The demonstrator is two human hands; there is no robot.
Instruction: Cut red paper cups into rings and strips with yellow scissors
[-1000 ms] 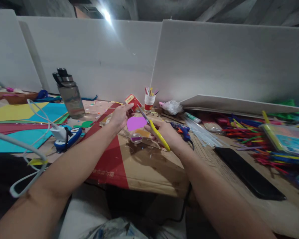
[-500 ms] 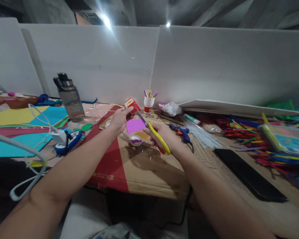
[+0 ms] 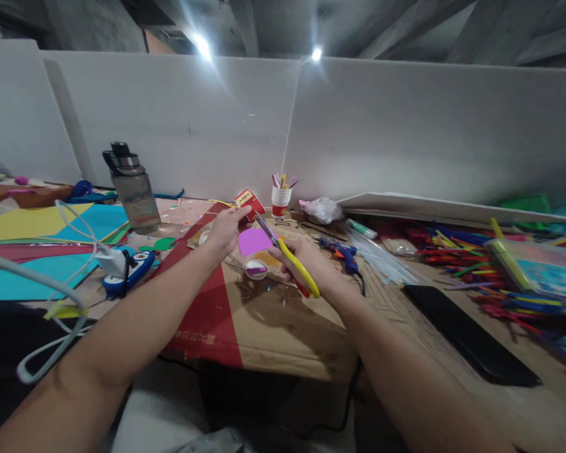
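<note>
My left hand [image 3: 227, 228] pinches a red paper piece [image 3: 249, 201] with a cream patch, perhaps cut from a paper cup. In my right hand [image 3: 302, 257] are scissors [image 3: 298, 263] with yellow and red handles. Their blades point up and left, with the tips at the lower edge of the red piece. Whether they are cutting into it I cannot tell. Below the blades lies a purple sheet [image 3: 255, 241]. A small white round piece with a purple strip [image 3: 256, 269] sits just in front of it, on the cardboard [image 3: 283, 340].
White paper cups [image 3: 282, 200] holding pens stand at the back. A glue gun [image 3: 342, 251], clear sticks [image 3: 375, 251], a black phone [image 3: 469, 335] and colourful pipe cleaners [image 3: 471, 251] lie right. At left are a water bottle [image 3: 136, 198], coloured sheets [image 3: 28, 270] and a blue power strip [image 3: 129, 275].
The camera view has tilted up slightly. Both hands keep their hold, and the scissors and red piece have shifted only a little against each other.
</note>
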